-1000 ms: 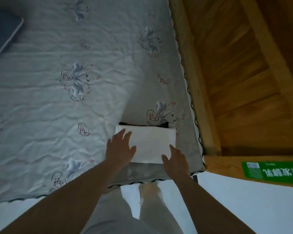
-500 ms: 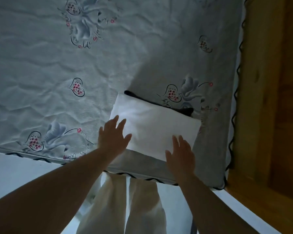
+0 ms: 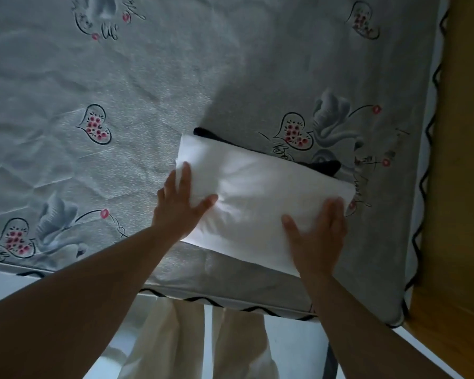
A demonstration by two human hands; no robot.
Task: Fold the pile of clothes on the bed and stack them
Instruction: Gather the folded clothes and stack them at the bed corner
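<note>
A folded white garment (image 3: 257, 192) lies near the front edge of the bed, on top of a dark folded garment (image 3: 323, 166) whose far edge sticks out behind it. My left hand (image 3: 179, 205) grips the white garment's left end, thumb on top and fingers along the side. My right hand (image 3: 316, 233) presses on its right front corner with fingers spread flat. Whether the fingers reach under the stack is hidden.
The grey bedsheet (image 3: 121, 91) has flower and heart prints and a black zigzag trim at its front edge (image 3: 230, 306). A wooden bed frame (image 3: 460, 187) runs along the right. My legs in pale trousers (image 3: 203, 346) stand against the bed front.
The camera came closer and lower over the stack. My left hand moved forward onto the white garment's left end and closed on it; my right hand slid onto its right corner.
</note>
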